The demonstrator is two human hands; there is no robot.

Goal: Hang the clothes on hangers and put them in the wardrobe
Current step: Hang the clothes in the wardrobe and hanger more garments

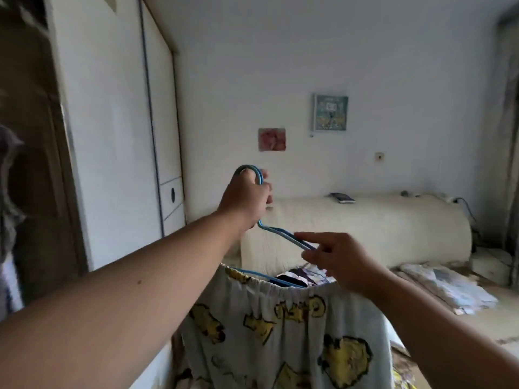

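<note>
Head view, single frame, some blur at the edges.

Left hand [243, 198] raised mid-frame, clenched round the neck of a blue hanger [283, 233]; the hook arches over the knuckles. Arm reaches in from lower left.

Right hand [341, 259] comes in from lower right, fingers [309, 237] pinching the hanger's right shoulder bend. Not a full fist, but the wire sits between thumb and fingers, so I log it as gripping.

Shorts [280, 327], pale with yellow cartoon prints, hang below both hands. The elastic waistband is gathered along the hanger's lower bar; I see the blue bar running in at the left end of the band. The right end is hidden behind the right wrist, so I cannot tell how it sits there.

Wardrobe [112, 122] stands left: white sliding doors, with a dark open section at the far left edge where grey cloth [8, 169] hangs, blurred.

Behind the hanger, a bed [365, 231] with a cream padded headboard; folded bedding [449, 287] lies on it at right. More clothes [297, 276] show just past the waistband, details unclear.
</note>
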